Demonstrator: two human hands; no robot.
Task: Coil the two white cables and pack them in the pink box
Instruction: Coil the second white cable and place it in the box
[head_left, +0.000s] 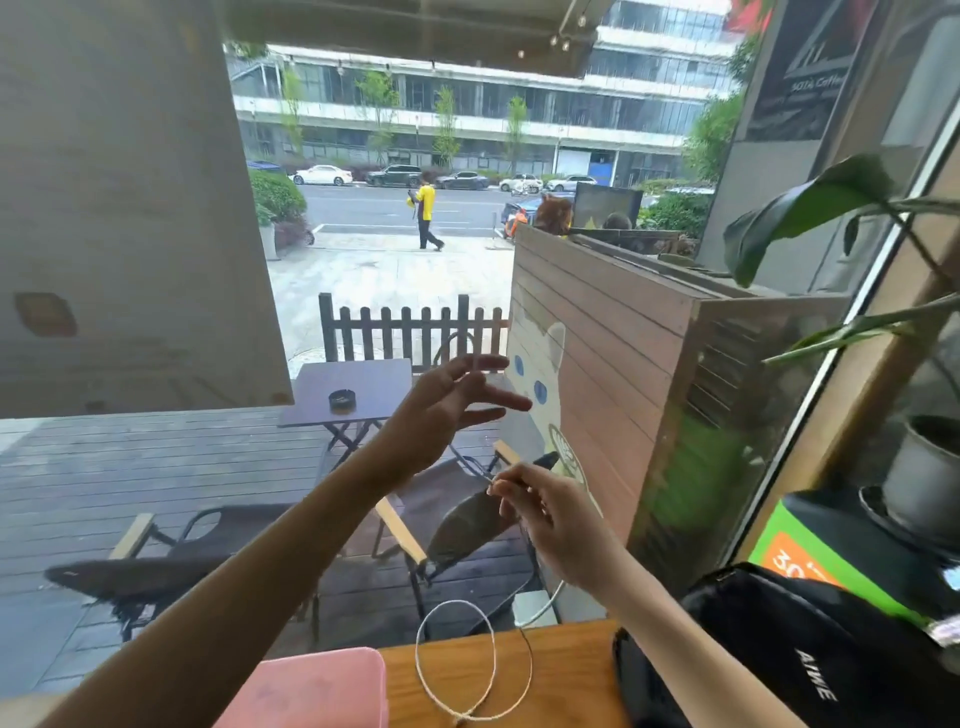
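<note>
Wooden table (561, 675) | white cable (470, 660) looped, thin | pink box (322, 691) beside

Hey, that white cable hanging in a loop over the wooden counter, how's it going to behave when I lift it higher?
The white cable is likely floppy: its loop sags below the right hand and drapes onto the wooden counter. It looks thin, so probably light. It may swing or uncoil, since only a fingertip pinch holds it while the left hand is spread open.

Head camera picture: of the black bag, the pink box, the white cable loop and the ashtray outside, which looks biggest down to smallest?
1. Black bag.
2. Pink box, partly cut off by the frame.
3. White cable loop.
4. Ashtray, though it sits much farther away, so its true size is unsure.
</note>
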